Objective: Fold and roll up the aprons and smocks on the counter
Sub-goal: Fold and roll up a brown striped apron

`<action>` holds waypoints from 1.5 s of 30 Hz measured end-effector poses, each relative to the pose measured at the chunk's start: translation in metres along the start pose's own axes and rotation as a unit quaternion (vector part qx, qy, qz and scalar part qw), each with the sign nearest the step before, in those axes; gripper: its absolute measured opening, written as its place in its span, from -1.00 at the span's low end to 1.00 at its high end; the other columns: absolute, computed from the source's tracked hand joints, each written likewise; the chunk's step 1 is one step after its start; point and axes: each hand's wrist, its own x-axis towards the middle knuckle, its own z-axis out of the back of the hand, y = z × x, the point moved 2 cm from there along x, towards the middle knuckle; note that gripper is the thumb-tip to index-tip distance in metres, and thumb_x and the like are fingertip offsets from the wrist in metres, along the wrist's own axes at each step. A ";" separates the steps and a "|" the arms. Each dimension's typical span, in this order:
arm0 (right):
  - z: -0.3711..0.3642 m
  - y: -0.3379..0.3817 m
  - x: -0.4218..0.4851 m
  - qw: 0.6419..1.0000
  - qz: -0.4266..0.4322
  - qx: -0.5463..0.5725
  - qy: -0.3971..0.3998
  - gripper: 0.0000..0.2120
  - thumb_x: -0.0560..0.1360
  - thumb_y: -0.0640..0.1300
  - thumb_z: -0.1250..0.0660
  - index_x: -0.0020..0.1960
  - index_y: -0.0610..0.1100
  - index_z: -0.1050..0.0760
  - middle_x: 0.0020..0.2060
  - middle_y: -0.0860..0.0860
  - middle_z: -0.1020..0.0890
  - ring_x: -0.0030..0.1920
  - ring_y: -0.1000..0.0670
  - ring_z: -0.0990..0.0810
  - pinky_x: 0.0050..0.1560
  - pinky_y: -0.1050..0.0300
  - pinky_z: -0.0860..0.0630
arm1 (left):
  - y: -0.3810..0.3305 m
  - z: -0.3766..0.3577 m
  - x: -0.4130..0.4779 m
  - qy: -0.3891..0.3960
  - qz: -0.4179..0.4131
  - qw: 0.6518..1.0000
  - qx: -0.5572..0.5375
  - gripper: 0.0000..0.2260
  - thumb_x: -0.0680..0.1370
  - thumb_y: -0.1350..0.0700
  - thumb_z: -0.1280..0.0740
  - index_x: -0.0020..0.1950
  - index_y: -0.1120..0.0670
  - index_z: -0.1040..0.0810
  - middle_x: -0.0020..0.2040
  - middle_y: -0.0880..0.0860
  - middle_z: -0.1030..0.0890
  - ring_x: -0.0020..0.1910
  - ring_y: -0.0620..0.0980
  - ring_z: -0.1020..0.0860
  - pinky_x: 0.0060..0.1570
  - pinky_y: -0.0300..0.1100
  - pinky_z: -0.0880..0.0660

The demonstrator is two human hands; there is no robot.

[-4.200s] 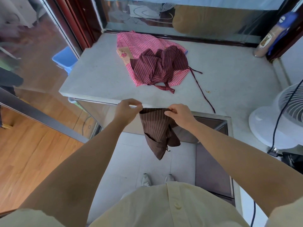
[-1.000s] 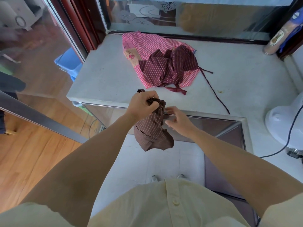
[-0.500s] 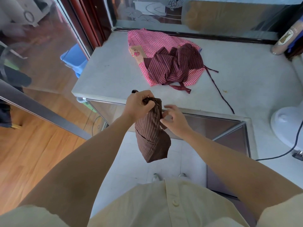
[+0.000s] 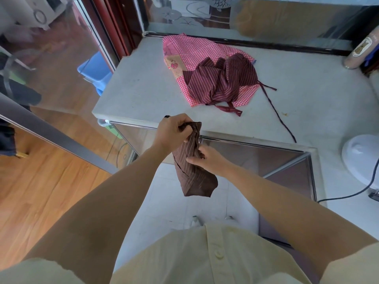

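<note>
While the brown pinstriped apron (image 4: 194, 175) hangs in the air just off the near edge of the counter (image 4: 143, 89), both hands are on it. Left hand (image 4: 172, 132) has its fingers (image 4: 184, 124) clenched round the bunched-up top end, right about level with the counter edge. The right hand (image 4: 209, 160) sits a bit lower, fingers (image 4: 193, 159) pinching the side of the cloth. Rest of that apron dangles below the counter edge as a narrow folded bundle, over the tiled floor (image 4: 164, 201).

Up on the counter, toward its far side, a pink gingham smock (image 4: 190, 50) lies spread out with a crumpled maroon striped apron (image 4: 221, 83) heaped on top of it. One long dark tie string (image 4: 281, 117) from that heap trails across the counter toward its near edge. White fan base (image 4: 361, 158) sits at the counter's right end, with a black cord (image 4: 346, 194) running beside it.
</note>
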 end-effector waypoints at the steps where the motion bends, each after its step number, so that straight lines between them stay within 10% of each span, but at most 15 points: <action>1: -0.004 -0.001 0.004 1.000 -0.012 -0.007 0.015 -0.81 0.51 0.11 -0.34 -0.05 0.01 -0.47 -0.15 0.04 -0.60 -0.14 0.05 -0.58 -0.09 0.12 -0.50 | 0.001 0.001 0.000 0.000 -0.002 1.000 -0.006 -0.85 0.47 0.28 -0.28 -0.14 0.07 -0.60 -0.39 -0.03 -0.64 -0.43 -0.13 -0.62 -0.28 -0.20 -0.57; 11: -0.005 -0.016 0.013 0.975 -0.109 0.195 0.000 -0.55 0.38 0.08 -0.31 0.26 0.08 -0.42 0.07 -0.03 -0.64 0.11 -0.07 -0.61 0.23 -0.16 -0.49 | 0.007 0.002 0.003 0.010 -0.008 1.000 -0.022 -0.87 0.45 0.25 -0.27 -0.15 0.07 -0.58 -0.42 0.00 -0.63 -0.42 -0.09 -0.63 -0.25 -0.03 -0.60; 15: 0.005 -0.005 0.013 0.996 -0.013 0.082 -0.038 -0.72 0.48 0.11 -0.36 0.18 0.14 -0.51 -0.06 0.32 -0.58 -0.04 0.23 -0.56 0.07 0.15 -0.52 | 0.001 -0.002 0.014 0.021 -0.018 0.999 -0.020 -0.87 0.44 0.21 -0.27 -0.16 0.02 -0.58 -0.42 -0.02 -0.63 -0.42 -0.09 -0.62 -0.26 -0.03 -0.59; 20: 0.011 -0.010 0.028 0.997 0.001 0.004 -0.074 -0.78 0.55 -0.02 -0.30 0.14 -0.04 -0.58 0.42 0.04 -0.27 0.31 -0.06 -0.41 0.35 -0.02 -0.35 | -0.006 -0.004 0.028 0.021 -0.032 0.999 -0.015 -0.86 0.43 0.22 -0.27 -0.18 -0.01 -0.57 -0.42 -0.05 -0.62 -0.43 -0.13 -0.61 -0.26 -0.05 -0.58; 25: 0.029 0.000 0.034 0.991 -0.058 0.119 0.006 -0.63 0.52 -0.24 -0.19 0.29 -0.02 -0.45 0.04 -0.12 -0.59 0.00 -0.09 -0.53 0.09 0.00 -0.42 | -0.007 -0.005 0.041 0.046 -0.019 0.998 -0.030 -0.86 0.39 0.17 -0.24 -0.20 0.04 -0.58 -0.41 0.03 -0.64 -0.42 -0.07 -0.63 -0.22 -0.11 -0.60; 29: 0.038 -0.006 0.040 0.996 -0.065 0.047 0.036 -0.95 0.53 -0.12 -0.28 -0.01 -0.02 -0.48 -0.17 -0.02 -0.62 -0.10 -0.01 -0.58 -0.01 0.08 -0.47 | -0.004 -0.002 0.055 0.020 0.006 0.999 -0.050 -0.86 0.41 0.24 -0.25 -0.21 0.07 -0.58 -0.43 0.06 -0.63 -0.44 -0.05 -0.63 -0.27 -0.17 -0.59; 45: 0.117 -0.062 0.031 0.983 -0.073 -0.093 -0.140 -0.88 0.65 -0.13 -0.17 0.13 -0.16 -0.37 -0.32 0.00 -0.52 -0.38 0.02 -0.49 -0.41 0.24 -0.29 | 0.035 -0.011 0.107 -0.128 0.086 0.980 0.127 -0.83 0.63 0.12 -0.19 0.10 0.04 -0.56 -0.20 0.02 -0.56 -0.13 0.08 -0.53 -0.10 -0.13 -0.35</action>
